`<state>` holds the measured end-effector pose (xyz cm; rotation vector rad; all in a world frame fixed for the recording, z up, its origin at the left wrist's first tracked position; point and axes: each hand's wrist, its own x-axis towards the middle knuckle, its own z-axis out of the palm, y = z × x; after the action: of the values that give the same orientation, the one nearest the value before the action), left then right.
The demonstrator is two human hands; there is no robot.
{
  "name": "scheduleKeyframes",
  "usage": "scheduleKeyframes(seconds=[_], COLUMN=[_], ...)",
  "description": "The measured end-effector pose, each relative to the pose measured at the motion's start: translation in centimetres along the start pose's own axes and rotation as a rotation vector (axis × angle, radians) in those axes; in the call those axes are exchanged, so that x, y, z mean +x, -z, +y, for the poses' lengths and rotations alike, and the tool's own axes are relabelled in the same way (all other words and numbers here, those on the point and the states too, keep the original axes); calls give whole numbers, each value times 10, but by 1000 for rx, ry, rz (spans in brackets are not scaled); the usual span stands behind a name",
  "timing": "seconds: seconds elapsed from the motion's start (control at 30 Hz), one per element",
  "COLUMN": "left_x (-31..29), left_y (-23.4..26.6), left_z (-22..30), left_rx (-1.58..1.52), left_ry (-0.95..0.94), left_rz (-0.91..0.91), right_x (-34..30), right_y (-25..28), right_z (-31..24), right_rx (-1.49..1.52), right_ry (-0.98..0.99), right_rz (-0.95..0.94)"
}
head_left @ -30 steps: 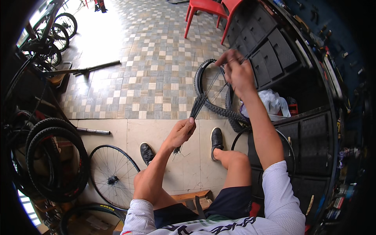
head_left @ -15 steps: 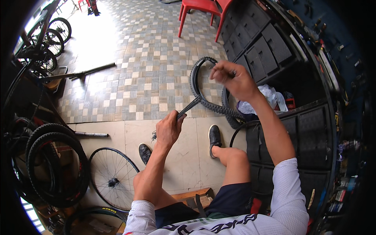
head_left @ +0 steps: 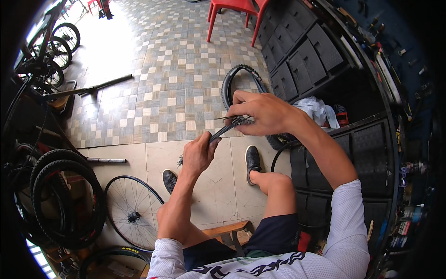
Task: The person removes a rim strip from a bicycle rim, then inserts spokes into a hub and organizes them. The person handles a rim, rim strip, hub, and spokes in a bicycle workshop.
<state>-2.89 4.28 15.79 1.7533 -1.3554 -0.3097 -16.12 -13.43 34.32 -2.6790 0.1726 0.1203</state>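
A bundle of thin black bicycle spokes (head_left: 224,130) slants across the middle, over the floor. My left hand (head_left: 197,152) is closed around its middle, and the splayed lower ends (head_left: 180,161) poke out beyond the fist. At the upper end, my right hand (head_left: 265,114) has its fingers and thumb closed about the spoke tips. One thin spoke juts out leftward beside those fingers. How many spokes the right fingers grip is hidden.
A knobbly tyre (head_left: 225,88) lies on the floor beyond my right hand, beside black drawers (head_left: 304,65). At left are a spoked wheel (head_left: 111,204) and stacked tyres (head_left: 35,195). A metal tube (head_left: 109,83) and red chair (head_left: 234,5) stand farther off.
My right hand has come down and leftward onto the upper end of the spoke bundle. My left hand keeps its hold, almost in place.
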Motion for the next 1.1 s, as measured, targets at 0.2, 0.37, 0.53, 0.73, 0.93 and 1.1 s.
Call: scheduleKeyframes(seconds=[0.2, 0.37, 0.53, 0.73, 0.93, 1.1], left_x=[1, 1, 1, 2, 2, 3], left_y=[-3, -5, -5, -5, -1, -13], left_z=[2, 1, -1, -9, -10, -10], left_rx=[177, 300, 276, 178, 118, -68], left_ry=[45, -10, -4, 29, 86, 144], left_rz=[85, 115, 104, 66, 48, -23], right_x=[4, 9, 4, -2, -2, -3], right_y=[-13, -18, 2, 21, 15, -17], right_z=[-4, -9, -9, 9, 11, 37], right_rx=[-47, -121, 9, 155, 220, 676], right_ry=[-132, -326, -278, -307, -487, -306], right_rz=[33, -63, 24, 297, 238, 489])
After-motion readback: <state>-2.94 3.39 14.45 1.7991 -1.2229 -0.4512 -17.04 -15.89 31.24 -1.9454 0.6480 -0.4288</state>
